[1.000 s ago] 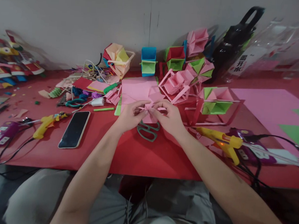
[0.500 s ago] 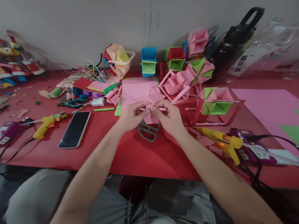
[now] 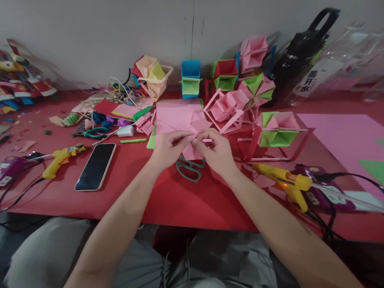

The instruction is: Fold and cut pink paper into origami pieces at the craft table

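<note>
Both of my hands meet over the middle of the red table (image 3: 187,205). My left hand (image 3: 167,149) and my right hand (image 3: 216,152) pinch a small folded piece of pink paper (image 3: 190,152) between their fingertips, held just above the tabletop. Grey-green scissors (image 3: 190,168) lie flat right under the hands. Behind the hands a stack of pink paper sheets (image 3: 177,114) lies on the table.
A black phone (image 3: 95,166) lies left of my hands. Yellow glue guns with cables lie at the left (image 3: 59,157) and right (image 3: 288,182). Several folded paper boxes (image 3: 248,91) crowd the back by the wall. A large pink sheet (image 3: 343,137) covers the right.
My fingers have shifted slightly on the pink paper, closing in over its top edge. Nothing else on the table has moved.
</note>
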{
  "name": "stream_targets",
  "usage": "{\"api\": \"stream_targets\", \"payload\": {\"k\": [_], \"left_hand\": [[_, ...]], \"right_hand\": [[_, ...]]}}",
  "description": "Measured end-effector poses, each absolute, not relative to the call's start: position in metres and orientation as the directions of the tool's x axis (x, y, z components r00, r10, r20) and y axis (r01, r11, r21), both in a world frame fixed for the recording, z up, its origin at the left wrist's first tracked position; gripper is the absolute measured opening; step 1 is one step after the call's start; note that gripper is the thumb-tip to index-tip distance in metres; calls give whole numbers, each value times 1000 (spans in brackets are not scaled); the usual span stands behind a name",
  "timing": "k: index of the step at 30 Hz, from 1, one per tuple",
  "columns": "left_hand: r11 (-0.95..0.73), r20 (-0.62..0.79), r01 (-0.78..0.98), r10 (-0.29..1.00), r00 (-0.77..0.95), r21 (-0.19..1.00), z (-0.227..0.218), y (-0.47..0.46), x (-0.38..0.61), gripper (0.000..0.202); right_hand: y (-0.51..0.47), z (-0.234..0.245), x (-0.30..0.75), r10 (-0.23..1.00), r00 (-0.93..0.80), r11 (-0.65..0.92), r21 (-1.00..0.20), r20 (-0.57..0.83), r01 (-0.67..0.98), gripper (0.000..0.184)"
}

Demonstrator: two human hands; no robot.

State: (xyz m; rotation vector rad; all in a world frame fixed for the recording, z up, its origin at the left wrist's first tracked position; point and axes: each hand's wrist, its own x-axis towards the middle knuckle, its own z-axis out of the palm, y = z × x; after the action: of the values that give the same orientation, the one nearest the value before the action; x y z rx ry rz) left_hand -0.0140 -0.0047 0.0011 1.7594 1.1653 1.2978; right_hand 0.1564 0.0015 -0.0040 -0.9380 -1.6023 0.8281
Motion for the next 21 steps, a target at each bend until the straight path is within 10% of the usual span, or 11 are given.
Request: {"api": "stream_targets", "payload": {"k": [21], "left_hand": [[-364, 387, 224, 920, -66, 904, -1, 7, -34, 20]], "right_hand": [[2, 3, 159, 920, -282, 322, -935, 273, 146, 47]]}}
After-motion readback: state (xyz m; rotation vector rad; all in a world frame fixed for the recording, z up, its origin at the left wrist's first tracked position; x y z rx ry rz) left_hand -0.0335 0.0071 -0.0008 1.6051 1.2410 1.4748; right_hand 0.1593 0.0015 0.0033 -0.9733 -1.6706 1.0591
